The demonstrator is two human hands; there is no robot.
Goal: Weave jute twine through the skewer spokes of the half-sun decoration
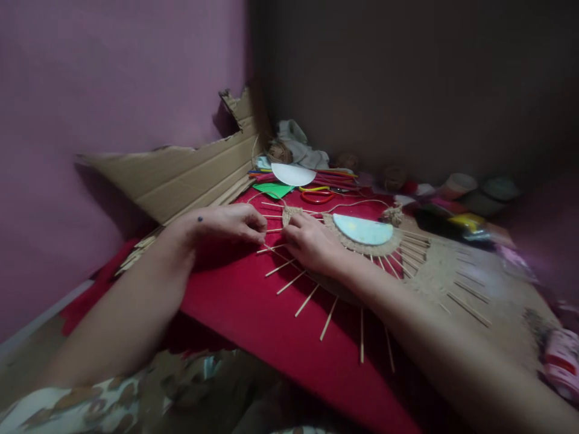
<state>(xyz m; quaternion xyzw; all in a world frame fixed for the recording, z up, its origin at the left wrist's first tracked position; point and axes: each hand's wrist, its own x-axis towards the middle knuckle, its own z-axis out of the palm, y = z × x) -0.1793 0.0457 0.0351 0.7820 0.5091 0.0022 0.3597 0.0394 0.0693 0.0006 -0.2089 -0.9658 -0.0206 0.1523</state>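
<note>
Hands meet over a sunburst of sticks [307, 299] on a red desk [253, 313]. Left hand [226, 224] pinches one stick's tip; right hand [312, 242], fingers curled, presses jute weave [293, 214] just beyond.

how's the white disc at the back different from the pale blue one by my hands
The white disc shows whole and lies bare among the clutter; the pale blue disc is half covered, ringed by woven jute with sticks radiating out. The blue one lies beside the right hand; the white lies farther back. Both are flat.

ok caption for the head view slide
Both hands, left hand and right hand, weave jute twine through a round stick-spoked disc on red felt.
</note>
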